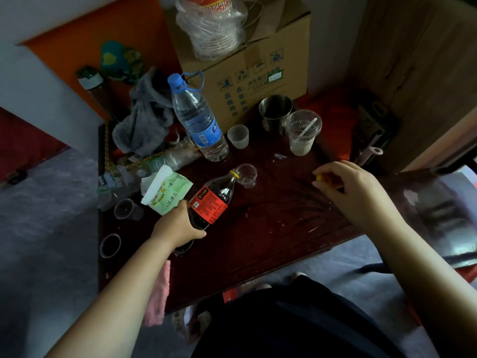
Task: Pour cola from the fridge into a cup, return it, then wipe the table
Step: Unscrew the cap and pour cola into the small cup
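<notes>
My left hand (178,226) grips the lower body of a cola bottle (215,197) with a red label, tilted so its open yellow-ringed neck rests at the rim of a small clear cup (248,177) on the dark red table (271,228). Little liquid shows in the cup. My right hand (351,187) hovers above the table to the right, its fingers pinched on the yellow cap (319,178). A pink cloth (157,301) hangs at the table's near left edge, partly behind my left arm.
A big water bottle (198,120), a tissue pack (167,189), a grey rag (144,120), a metal mug (275,109), a plastic cup with a spoon (303,133), small cups (238,136) and a cardboard box (247,73) crowd the table's back and left.
</notes>
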### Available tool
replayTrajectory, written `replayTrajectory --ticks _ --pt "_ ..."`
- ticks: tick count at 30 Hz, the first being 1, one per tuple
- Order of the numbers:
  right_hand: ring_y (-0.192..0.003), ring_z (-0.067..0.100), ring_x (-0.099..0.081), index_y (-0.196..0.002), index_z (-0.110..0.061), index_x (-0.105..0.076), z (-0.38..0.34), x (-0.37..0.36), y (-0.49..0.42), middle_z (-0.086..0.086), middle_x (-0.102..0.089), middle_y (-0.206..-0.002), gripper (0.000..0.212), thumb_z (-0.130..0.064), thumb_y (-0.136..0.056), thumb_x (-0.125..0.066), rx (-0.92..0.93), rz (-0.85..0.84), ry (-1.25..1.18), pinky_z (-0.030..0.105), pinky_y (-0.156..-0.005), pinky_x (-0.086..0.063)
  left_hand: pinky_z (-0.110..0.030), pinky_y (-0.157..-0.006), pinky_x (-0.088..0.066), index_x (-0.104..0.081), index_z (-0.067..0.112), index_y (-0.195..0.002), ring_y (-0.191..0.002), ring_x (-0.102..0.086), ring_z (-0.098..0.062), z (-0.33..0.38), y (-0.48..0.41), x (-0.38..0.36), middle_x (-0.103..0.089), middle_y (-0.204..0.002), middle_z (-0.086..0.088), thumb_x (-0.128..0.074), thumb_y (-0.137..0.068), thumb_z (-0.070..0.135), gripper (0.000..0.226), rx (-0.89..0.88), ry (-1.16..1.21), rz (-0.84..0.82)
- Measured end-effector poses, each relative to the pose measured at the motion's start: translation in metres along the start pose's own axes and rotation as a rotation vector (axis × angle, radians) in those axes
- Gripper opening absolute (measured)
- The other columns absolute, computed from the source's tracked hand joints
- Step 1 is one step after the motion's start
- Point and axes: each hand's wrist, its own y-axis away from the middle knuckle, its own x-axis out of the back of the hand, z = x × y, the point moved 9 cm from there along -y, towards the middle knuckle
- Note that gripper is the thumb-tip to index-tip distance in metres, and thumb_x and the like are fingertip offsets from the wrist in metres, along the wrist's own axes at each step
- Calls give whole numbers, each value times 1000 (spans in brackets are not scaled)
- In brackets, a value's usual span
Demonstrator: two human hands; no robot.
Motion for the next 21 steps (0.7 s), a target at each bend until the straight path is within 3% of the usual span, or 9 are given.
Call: replayTrajectory --ticks 17,21 --pt "-81 11 -58 -106 -25 -64 3 -1 2 -7 -57 -97 21 -31 -85 -65 -12 -8 0 24 -70 -46 -36 -74 -52 -43 20 -115 -87 -60 -18 -3 2 0 -61 -101 4 -80 -56 48 76 11 31 9" --pt "-80 10 -58 -106 -26 -64 3 -3 2 -8 -57 -97 21 -32 -85 -65 -9 -18 5 18 -68 -43 -33 -71 -50 -41 19 -116 -84 -57 -16 -3 4 0 -59 -100 3 -80 -57 47 76 18 26 16"
